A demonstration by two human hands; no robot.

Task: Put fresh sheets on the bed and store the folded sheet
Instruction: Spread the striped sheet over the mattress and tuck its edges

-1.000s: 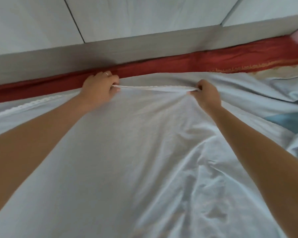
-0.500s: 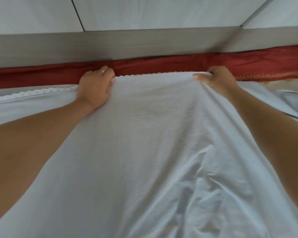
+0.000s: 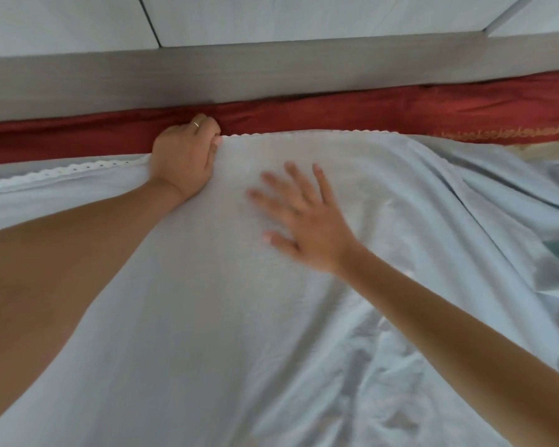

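Sheet [image 3: 207, 317] lies spread over the bed's red cover [image 3: 400, 114], far edge near the grey rail [image 3: 271, 75]. L hand [image 3: 183, 156] grips the lace hem [image 3: 78, 169], fingers curled; R hand [image 3: 304, 227] rests flat, fingers apart, on sheet. Step: spreading/smoothing; next prob. needs rumpled R side pulled taut.

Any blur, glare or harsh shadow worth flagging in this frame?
Head view: the right hand is smeared by motion blur, its fingertips ghosted. The left hand, gripping the sheet at its lace trim, is sharp. The light is soft and even, with no glare.
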